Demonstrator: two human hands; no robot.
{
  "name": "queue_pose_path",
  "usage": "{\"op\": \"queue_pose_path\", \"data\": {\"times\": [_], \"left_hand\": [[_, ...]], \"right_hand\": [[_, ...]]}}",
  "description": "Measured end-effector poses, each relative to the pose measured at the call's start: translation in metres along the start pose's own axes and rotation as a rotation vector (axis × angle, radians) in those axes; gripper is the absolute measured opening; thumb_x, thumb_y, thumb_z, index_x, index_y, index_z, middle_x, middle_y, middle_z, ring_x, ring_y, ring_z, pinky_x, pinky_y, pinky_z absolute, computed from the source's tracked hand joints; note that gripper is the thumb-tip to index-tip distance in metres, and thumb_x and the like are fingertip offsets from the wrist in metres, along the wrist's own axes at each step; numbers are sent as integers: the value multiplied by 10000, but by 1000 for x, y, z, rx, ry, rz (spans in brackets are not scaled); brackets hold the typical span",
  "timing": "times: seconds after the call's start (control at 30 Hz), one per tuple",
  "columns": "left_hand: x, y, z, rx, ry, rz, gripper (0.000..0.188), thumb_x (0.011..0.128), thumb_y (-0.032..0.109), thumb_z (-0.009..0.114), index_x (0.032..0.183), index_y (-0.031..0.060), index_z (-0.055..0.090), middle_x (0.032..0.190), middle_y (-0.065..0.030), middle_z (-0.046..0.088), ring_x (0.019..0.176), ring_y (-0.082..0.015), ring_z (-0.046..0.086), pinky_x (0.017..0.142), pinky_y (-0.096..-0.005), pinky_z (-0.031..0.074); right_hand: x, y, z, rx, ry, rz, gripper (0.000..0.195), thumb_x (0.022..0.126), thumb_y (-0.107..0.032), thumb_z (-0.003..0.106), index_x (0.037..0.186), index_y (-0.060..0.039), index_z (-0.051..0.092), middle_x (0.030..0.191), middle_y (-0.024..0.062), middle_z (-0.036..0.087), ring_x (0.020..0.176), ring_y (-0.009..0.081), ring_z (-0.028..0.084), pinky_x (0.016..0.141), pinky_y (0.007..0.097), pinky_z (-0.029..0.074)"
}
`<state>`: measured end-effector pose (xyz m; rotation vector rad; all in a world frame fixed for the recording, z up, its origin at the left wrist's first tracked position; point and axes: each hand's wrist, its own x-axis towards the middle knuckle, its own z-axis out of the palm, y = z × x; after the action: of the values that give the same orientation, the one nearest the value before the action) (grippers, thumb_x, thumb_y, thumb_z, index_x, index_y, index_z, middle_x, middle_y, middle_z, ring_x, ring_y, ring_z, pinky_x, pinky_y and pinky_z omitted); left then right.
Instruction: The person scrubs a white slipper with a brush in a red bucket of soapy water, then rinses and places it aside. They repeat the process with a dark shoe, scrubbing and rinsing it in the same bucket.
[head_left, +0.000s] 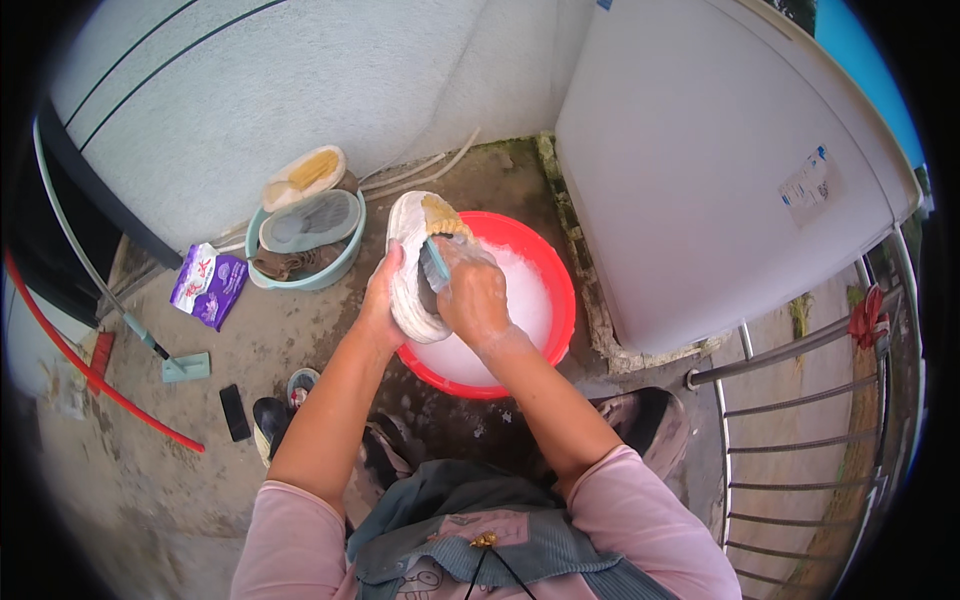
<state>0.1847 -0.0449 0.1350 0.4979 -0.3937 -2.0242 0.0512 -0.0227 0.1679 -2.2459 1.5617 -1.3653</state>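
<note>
My left hand (384, 300) grips a white and yellow shoe (406, 236) by its side, holding it with the opening turned towards my right. A light blue scrubbing brush (436, 264) is in my right hand (474, 292), its bristles at the shoe's opening. Suds coat the right hand and wrist. Below both hands stands a red plastic basin (564, 315) with white foamy water (525, 289) in it. The shoe hangs over the basin's left part and hides some of its rim.
A light blue basin (334, 279) at the wall holds several shoes. Beside it lies a purple packet (210, 286) bearing writing. A black phone (235, 413), a flat-headed floor tool (186, 367) and a red pole (90, 386) are at left. A large pale container (697, 172) and metal railing (799, 409) border the right.
</note>
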Motion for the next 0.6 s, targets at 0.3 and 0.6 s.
{"op": "queue_pose_path", "data": {"times": [0.3,0.6], "left_hand": [[4,-20,2,123,148,57,529,938,397,472,1350,66,441,1303,-133,533,1181,-300,518,1048,-441,371],[14,29,-38,6,-237,93,496,955,475,431,1265,96,507,1200,-123,589,1123,-289,554,1011,-458,405]], "right_hand": [[20,21,38,-163,-133,148,172,685,-30,580,836,42,621,797,263,637,772,406,636,687,451,502],[-11,-26,20,126,29,8,472,665,30,552,1133,24,613,917,252,649,853,399,628,797,432,500]]}}
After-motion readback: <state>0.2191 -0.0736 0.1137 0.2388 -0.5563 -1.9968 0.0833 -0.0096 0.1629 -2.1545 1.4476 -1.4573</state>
